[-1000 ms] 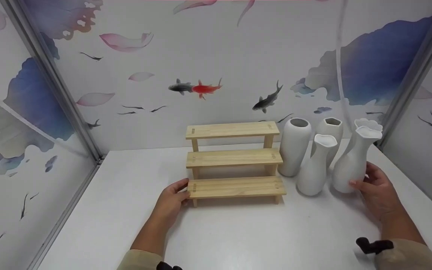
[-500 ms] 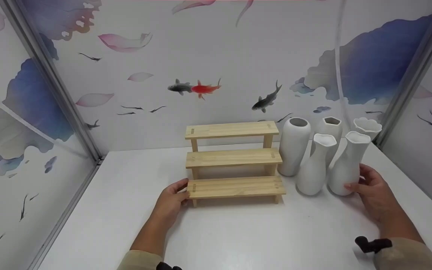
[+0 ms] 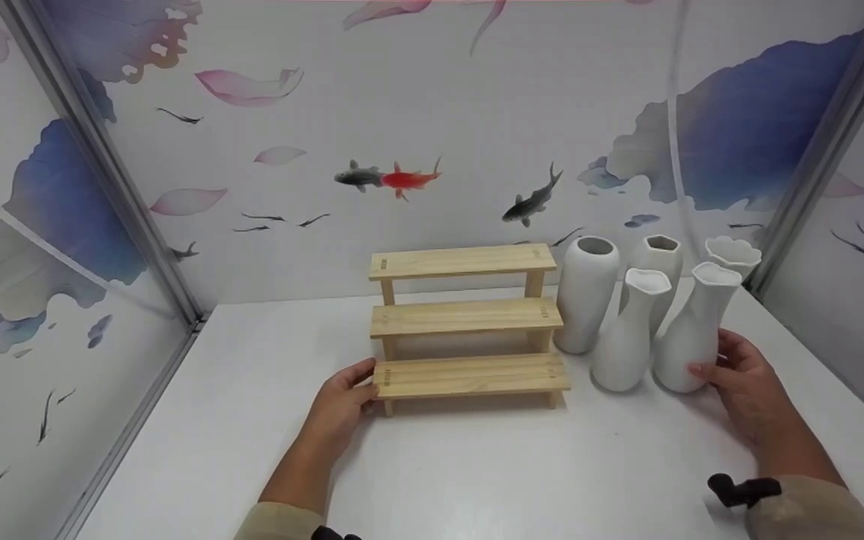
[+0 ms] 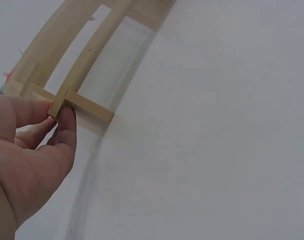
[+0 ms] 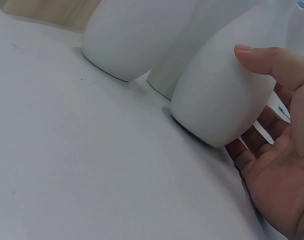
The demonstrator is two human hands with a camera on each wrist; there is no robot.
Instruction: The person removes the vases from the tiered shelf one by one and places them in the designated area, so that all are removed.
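Observation:
A three-tier wooden stand (image 3: 469,375) stands on the white table, its steps rising toward the back wall. My left hand (image 3: 337,411) pinches the left end of its lowest step between thumb and fingers; the left wrist view shows this grip on the board end (image 4: 61,102) close up. At the right, my right hand (image 3: 751,394) holds the lower body of a white vase (image 3: 687,352) with a narrow neck and wavy rim. In the right wrist view the thumb (image 5: 272,61) lies across that vase's side, and the other fingers reach round behind it near the base.
Beside the held vase stands a similar white vase (image 3: 621,356). Behind are a tall rounded vase (image 3: 586,300), one with an angular mouth (image 3: 658,259), and one with a scalloped rim (image 3: 733,256). A patterned wall (image 3: 417,112) closes the back.
My right hand has moved the vase slightly left, closer to the neighbouring vase, and its tilted neck now stands lower. The left hand and stand have stayed in place.

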